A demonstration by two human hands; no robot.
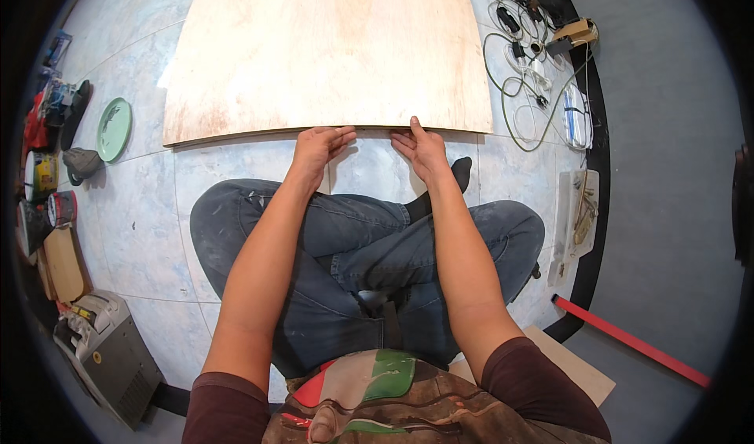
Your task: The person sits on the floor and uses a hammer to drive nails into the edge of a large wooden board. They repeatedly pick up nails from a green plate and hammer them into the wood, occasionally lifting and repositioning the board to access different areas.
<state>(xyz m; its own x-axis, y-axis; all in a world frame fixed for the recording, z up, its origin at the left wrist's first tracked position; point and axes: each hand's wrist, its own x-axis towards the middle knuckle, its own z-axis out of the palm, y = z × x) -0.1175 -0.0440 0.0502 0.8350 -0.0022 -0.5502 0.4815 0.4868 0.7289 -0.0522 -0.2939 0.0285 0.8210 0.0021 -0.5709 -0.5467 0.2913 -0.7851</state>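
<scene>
A large pale plywood panel (336, 55) lies flat in front of my crossed legs, its near edge facing me. My left hand (321, 149) touches that edge left of its middle, fingers pointing inward along it. Further right, my right hand (419, 146) is at the same edge, with the thumb on the panel's top face and the fingers lower, beside the edge. The fingertips of the two hands are apart. Whether any fingers reach under the panel is hidden.
Tangled cables (527, 73) lie right of the panel, above a clear plastic tray (577, 214) of metal parts. A red bar (633, 341) is at lower right. Left are a green plate (114, 129), a grey cap (82, 162), tins (41, 176) and a grey metal-cased machine (121, 361).
</scene>
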